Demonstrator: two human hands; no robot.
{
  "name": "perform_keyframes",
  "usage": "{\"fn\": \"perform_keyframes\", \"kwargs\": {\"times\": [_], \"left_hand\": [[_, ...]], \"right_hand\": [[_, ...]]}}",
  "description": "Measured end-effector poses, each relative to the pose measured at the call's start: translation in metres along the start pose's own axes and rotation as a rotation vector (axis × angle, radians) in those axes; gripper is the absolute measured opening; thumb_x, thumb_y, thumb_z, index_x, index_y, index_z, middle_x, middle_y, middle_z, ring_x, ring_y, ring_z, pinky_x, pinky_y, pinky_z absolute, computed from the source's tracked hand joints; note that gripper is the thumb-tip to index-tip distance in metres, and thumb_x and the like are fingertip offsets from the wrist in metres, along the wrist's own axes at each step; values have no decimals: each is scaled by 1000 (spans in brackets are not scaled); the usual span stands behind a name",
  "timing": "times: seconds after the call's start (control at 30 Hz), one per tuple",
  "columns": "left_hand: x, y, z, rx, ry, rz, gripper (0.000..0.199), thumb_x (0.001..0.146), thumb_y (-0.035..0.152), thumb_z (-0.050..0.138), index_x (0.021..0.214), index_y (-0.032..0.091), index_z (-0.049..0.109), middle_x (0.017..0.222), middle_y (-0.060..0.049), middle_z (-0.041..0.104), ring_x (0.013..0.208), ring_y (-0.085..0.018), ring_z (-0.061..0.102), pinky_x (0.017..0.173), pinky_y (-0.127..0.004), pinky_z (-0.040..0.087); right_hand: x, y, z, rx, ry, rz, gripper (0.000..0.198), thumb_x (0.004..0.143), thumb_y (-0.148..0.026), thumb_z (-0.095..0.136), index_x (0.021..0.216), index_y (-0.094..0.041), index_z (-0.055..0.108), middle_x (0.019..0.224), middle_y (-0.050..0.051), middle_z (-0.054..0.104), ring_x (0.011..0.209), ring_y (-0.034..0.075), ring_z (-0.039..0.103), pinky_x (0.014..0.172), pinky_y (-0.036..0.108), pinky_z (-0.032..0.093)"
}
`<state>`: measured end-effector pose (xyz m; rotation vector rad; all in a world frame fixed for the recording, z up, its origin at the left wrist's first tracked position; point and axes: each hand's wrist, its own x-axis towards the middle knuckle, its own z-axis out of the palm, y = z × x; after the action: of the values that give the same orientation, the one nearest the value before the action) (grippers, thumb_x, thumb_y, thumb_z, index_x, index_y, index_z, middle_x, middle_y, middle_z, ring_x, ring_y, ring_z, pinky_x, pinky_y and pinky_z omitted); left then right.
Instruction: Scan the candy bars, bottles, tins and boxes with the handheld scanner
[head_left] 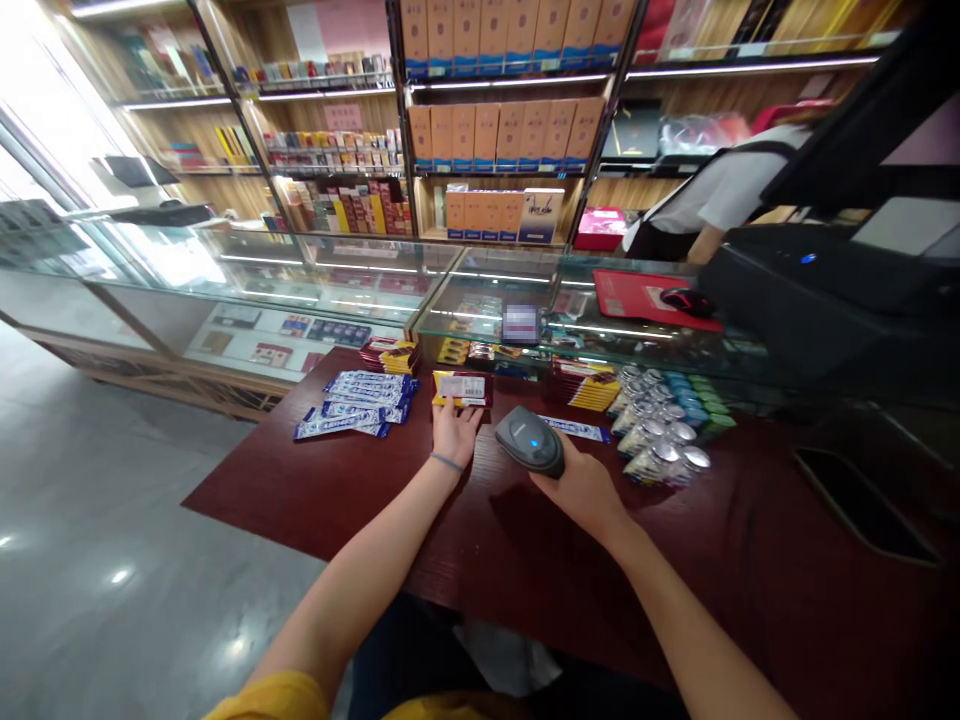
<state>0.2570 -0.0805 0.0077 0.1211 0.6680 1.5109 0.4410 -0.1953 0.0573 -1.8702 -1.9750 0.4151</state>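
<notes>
My left hand point(454, 437) grips the near edge of a flat chocolate-bar-like packet point(463, 388), dark red and yellow, with a white barcode label facing up. In my right hand point(589, 490) is a dark grey handheld barcode scanner point(530, 440), its blue light lit and its head toward the packet. Similar red and yellow packets are stacked behind on the left point(388, 353) and on the right point(581, 385). Left of my left hand lies a pile of blue and white stick packs point(360, 400). One more blue stick pack point(576, 429) lies partly behind the scanner.
Several silver-topped cans point(660, 440) stand right on the dark red table point(300, 490), beside green packages point(709, 400). A phone point(862, 505) lies far right. Behind is a glass display counter point(360, 265) with a mouse point(688, 301); a person in white sleeves point(739, 180) stands beyond.
</notes>
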Motion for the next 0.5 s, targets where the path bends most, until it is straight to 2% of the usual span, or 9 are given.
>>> {"fn": "perform_keyframes", "kwargs": {"times": [0.17,0.37,0.5], "left_hand": [[-2,1,1,-2,-21,-7,21,103,25,50,123,30,56,132,-9,66,113,-20,70,105,-47,55],[-1,1,-1,17,-15,12,22,101,20,52,120,30,56,125,-6,69,103,-18,72,103,-50,56],[1,4,0,106,-132,-6,28,95,11,57,118,27,58,115,-5,71,93,-15,73,102,-46,56]], "right_hand": [[0,2,6,-92,23,-16,50,84,-35,65,133,-22,59,94,9,80,91,38,76,72,39,51],[1,7,9,-97,114,-3,55,82,-35,66,134,-23,54,88,6,78,80,34,76,66,35,48],[1,9,5,34,137,13,54,82,-37,66,133,-25,53,93,7,78,84,34,76,67,35,49]]}}
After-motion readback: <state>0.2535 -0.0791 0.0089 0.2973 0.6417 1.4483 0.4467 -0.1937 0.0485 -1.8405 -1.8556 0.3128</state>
